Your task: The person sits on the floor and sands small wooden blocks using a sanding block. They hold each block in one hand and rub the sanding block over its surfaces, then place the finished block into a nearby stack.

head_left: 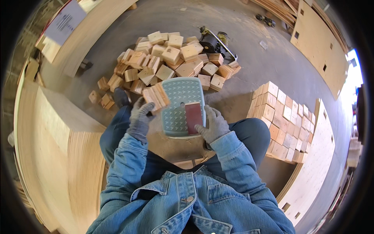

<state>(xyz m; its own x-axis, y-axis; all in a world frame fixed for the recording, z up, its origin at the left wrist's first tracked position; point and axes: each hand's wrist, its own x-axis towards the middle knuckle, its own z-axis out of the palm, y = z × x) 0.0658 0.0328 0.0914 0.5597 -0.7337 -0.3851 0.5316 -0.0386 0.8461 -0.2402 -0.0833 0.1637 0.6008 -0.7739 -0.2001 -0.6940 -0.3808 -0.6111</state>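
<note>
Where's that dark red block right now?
In the head view, the dark red block is just right of centre, held in the right hand over the right side of the pale blue stool.

The held wooden block point(156, 96) is slightly blurred — and the lower edge cuts off the denim jacket point(163, 206).

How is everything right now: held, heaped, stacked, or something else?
Left hand: gripping wooden block
Right hand: thumb on dark red slab
Footstool: upright
Loose blocks: heaped messily
Other blocks: neatly stacked
Power tool: beside heap, on or off unclear
Denim jacket: worn
</note>
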